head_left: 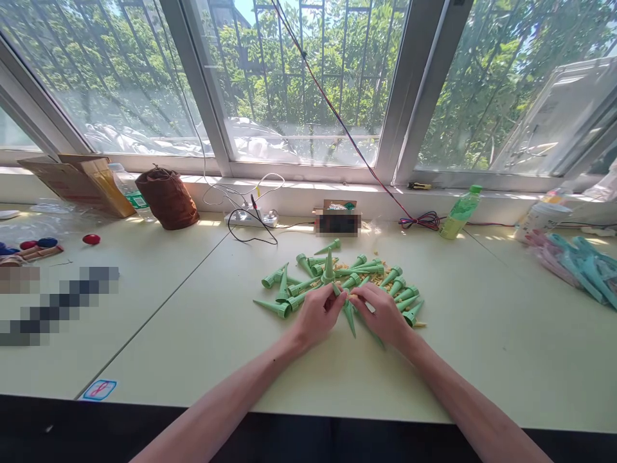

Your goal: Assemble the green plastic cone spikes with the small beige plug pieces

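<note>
My left hand has its fingers closed around a green plastic watering spike, largely hidden by the fingers. Close beside it, my right hand pinches a small yellow piece near that spike's end. Several more green cone-shaped spikes lie in a loose pile around both hands, pointing various ways. One spike stands upright just beyond my left hand. Small yellow pegs are scattered among the spikes, and one peg sits at the pile's right edge.
Behind the pile are a small box, a power strip with cables, and a green bottle. A brown bag and a cardboard box stand back left. Pink and blue plastic items lie right.
</note>
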A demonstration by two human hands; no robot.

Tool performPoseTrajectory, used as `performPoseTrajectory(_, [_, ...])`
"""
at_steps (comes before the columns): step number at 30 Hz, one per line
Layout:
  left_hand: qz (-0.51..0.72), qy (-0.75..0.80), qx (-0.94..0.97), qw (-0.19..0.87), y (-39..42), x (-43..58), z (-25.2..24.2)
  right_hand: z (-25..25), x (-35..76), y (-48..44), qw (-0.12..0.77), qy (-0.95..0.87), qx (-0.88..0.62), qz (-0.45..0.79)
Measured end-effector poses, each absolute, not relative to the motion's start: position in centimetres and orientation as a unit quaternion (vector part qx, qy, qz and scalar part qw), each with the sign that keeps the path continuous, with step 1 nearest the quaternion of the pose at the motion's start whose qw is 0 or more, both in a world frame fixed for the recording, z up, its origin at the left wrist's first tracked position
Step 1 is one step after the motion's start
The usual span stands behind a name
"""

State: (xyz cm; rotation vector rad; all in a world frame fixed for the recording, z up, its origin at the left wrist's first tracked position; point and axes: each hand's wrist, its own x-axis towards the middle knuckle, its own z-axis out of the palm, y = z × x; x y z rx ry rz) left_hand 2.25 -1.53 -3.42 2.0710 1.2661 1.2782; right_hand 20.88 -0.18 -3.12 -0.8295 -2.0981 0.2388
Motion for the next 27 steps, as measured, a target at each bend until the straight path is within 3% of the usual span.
performPoseTrajectory(27, [0.462,0.45,0.739,0.196,-1.53,2.25,-3.2,-2.96,20.9,-0.21,0.415,-0.836,-0.347,0.088])
